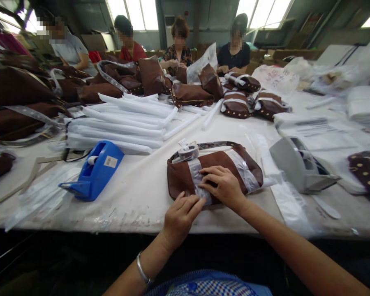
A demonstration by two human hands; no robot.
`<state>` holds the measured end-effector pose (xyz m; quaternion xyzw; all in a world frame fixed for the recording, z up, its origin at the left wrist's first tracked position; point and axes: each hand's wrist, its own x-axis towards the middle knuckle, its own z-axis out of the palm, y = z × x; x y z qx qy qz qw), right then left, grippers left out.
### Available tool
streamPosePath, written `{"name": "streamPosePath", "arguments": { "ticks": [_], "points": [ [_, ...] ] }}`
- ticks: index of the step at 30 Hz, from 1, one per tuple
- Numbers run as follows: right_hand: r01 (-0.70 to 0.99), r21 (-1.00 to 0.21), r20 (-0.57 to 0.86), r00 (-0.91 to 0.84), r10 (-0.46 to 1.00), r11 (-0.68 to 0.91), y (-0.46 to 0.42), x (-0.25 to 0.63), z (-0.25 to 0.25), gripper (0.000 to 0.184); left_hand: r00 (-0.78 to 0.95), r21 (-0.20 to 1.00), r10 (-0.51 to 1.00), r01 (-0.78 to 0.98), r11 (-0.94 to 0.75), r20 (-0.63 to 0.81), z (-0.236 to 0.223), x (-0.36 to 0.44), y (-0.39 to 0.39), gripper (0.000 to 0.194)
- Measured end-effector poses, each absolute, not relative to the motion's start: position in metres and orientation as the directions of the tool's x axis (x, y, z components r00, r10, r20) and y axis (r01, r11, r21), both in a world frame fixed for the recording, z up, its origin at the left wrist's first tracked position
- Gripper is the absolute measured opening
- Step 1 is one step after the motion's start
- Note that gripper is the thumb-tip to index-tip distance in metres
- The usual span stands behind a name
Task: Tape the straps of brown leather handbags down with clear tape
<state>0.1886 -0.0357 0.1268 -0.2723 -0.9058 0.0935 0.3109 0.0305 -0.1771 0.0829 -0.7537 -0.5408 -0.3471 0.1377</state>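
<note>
A brown leather handbag (217, 162) lies on the table in front of me, with bands of clear plastic wrapped round both ends. Its strap runs along the far side, and a wrapped buckle (188, 152) stands up at the top left. My right hand (223, 185) rests on the bag, fingers spread over the left plastic band (195, 170). At the band's lower edge is my left hand (183, 216), its bent fingers close together and pressed on the plastic. The left thumb is mostly hidden.
A blue tape dispenser (100, 170) stands at left, a grey tape dispenser (300, 164) at right. Behind are a stack of white paper rolls (120, 123), several wrapped bags (237, 105) and unwrapped brown bags (193, 94). Several people sit across the table.
</note>
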Motion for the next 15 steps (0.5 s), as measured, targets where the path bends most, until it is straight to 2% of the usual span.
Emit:
{"name": "streamPosePath", "arguments": {
  "ticks": [4, 9, 15],
  "points": [
    [0.483, -0.325, 0.492, -0.648, 0.581, 0.813, -0.028, 0.186, 0.128, 0.019, 0.243, 0.098, 0.744, 0.919, -0.383, 0.622, 0.088, 0.028, -0.178, 0.044],
    [0.515, -0.318, 0.509, -0.616, 0.602, 0.796, -0.020, 0.182, 0.126, 0.025, 0.200, 0.080, 0.762, 0.946, -0.313, 0.616, 0.085, 0.029, -0.178, 0.048],
    [0.459, -0.354, 0.563, -0.591, 0.577, 0.815, -0.022, 0.201, 0.135, 0.003, 0.188, 0.069, 0.754, 0.953, -0.295, 0.629, 0.089, 0.032, -0.174, 0.047]
  ]
}}
